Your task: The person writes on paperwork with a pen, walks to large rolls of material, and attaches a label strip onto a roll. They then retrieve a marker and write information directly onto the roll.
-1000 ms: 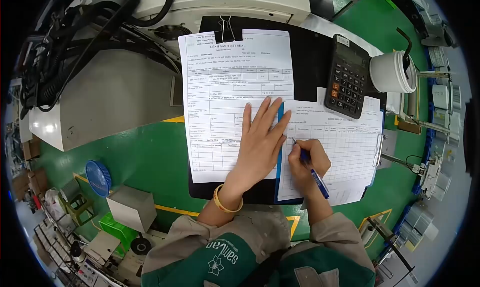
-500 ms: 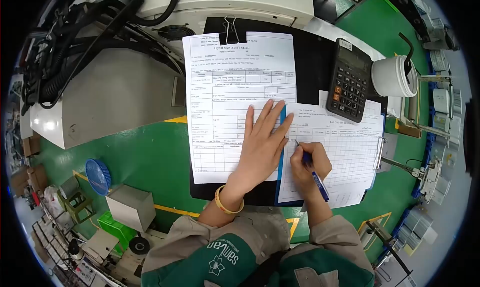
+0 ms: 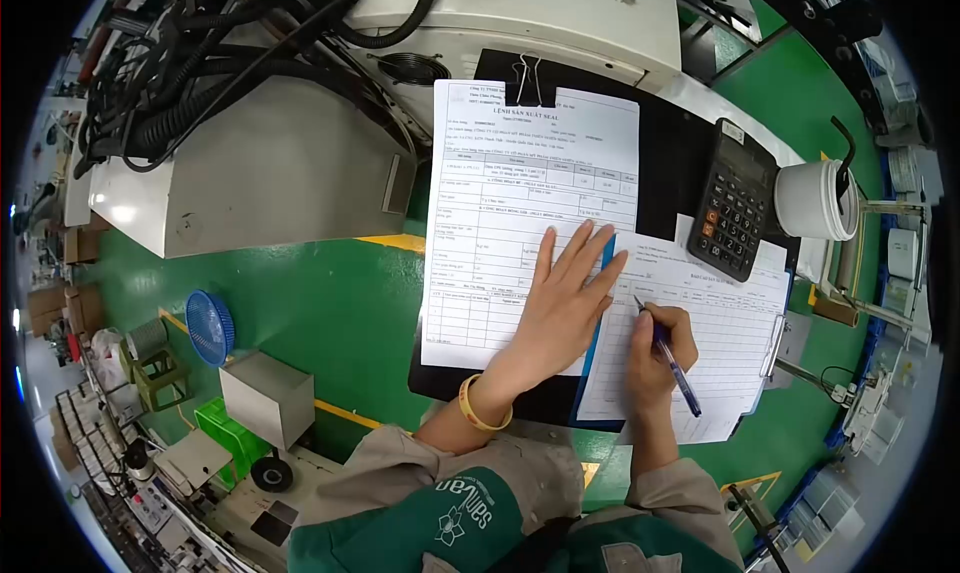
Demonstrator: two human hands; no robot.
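Note:
Lying flat with fingers stretched out, my left hand (image 3: 555, 308) presses on the printed form (image 3: 475, 313) and reaches the blue edge of the clipboard beside it. A black binder clip (image 3: 530, 93) holds that form at its top. My right hand (image 3: 660, 353) is closed around a blue ballpoint pen (image 3: 683, 383), whose tip is at the left part of a gridded report sheet (image 3: 735, 343). This sheet lies on a blue clipboard (image 3: 594, 358) with a metal clip at its right side. A black calculator (image 3: 733, 203) rests over the sheet's upper edge.
A white bucket (image 3: 815, 201) with a black hooked handle stands right of the calculator. Behind the papers is a pale machine (image 3: 560, 33), with black hoses (image 3: 210, 83) to the left. On the green floor are a blue basket (image 3: 210, 328) and a green crate (image 3: 230, 441).
The whole view has shifted, so papers and hands appear farther right and slightly lower. My right hand still grips the pen, and my left hand stays flat on the form.

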